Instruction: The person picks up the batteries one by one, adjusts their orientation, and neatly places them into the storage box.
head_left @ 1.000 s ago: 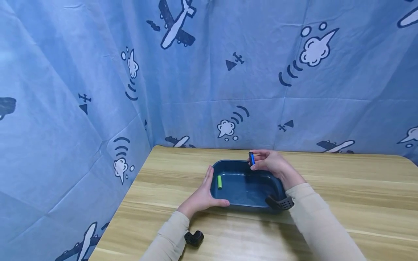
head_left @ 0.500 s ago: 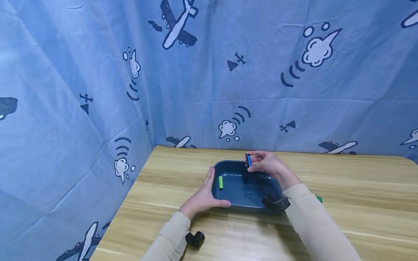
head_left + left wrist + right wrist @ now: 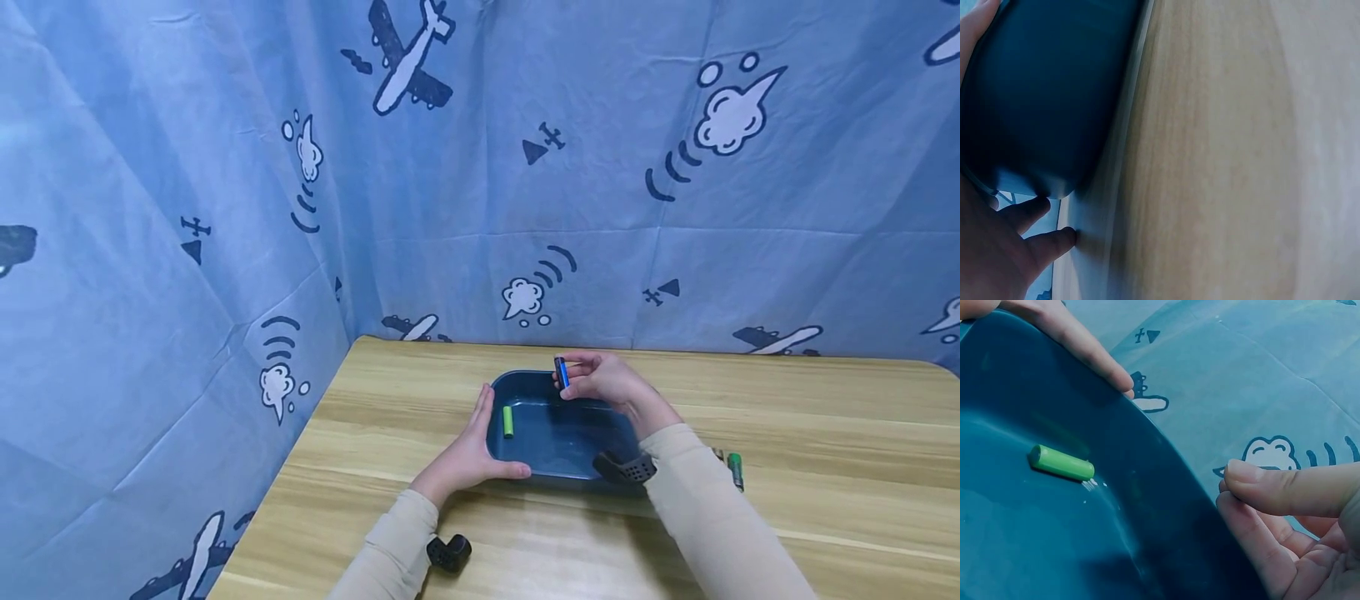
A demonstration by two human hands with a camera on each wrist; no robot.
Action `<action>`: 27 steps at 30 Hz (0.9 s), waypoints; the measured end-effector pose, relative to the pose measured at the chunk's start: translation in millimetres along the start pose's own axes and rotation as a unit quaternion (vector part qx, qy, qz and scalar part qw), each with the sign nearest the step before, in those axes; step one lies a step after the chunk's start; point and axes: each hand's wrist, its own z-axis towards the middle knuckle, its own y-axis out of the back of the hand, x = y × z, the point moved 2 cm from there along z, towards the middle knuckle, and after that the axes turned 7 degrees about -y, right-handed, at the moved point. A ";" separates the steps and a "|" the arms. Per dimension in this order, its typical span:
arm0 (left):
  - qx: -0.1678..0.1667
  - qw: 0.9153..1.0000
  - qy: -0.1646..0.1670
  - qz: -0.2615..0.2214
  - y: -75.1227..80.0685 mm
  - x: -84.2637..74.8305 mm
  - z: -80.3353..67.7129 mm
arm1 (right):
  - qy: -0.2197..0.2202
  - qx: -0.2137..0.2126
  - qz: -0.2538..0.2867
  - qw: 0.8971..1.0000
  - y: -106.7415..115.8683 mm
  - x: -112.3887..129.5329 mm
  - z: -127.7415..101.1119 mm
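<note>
In the head view a dark blue plastic basin [image 3: 558,437] sits on the wooden table. My left hand [image 3: 472,450] rests against its left end, fingers straight along the side and thumb along the front wall. A green battery [image 3: 1063,464] lies on the basin floor near the left wall. My right hand [image 3: 603,385] pinches a blue battery [image 3: 562,373] with a black end between thumb and fingers, above the basin's back rim. In the right wrist view the thumb and fingers hide that battery.
Right of the basin, partly behind the right sleeve, lies a green-topped battery [image 3: 736,468] with a small brownish item [image 3: 717,453] beside it. The wooden table [image 3: 847,450] extends to the right. A blue curtain [image 3: 450,192] printed with airplanes hangs behind and at the left.
My right hand has moved a little to the left with the blue battery, uncovering the green-topped battery beside the sleeve. The left hand stays on the basin.
</note>
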 end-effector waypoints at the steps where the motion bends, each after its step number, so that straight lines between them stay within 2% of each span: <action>1: 0.000 1.000 0.000 -0.001 0.2 -0.3 0.0 | 0.000 -0.001 -0.002 1.000 -0.5 -0.1 0.6; 17: -0.002 1.000 0.001 -0.007 -2.5 1.8 -1.0 | -0.006 0.010 0.007 1.000 -13.0 -8.4 6.8; 23: -0.002 1.000 -0.005 -0.016 -2.7 1.8 -3.0 | -0.014 0.008 -0.019 1.000 -21.0 -11.3 9.8; 27: -0.002 1.000 -0.015 -0.020 -2.3 -0.2 -3.5 | -0.029 -0.009 -0.041 0.999 -26.0 -11.4 10.4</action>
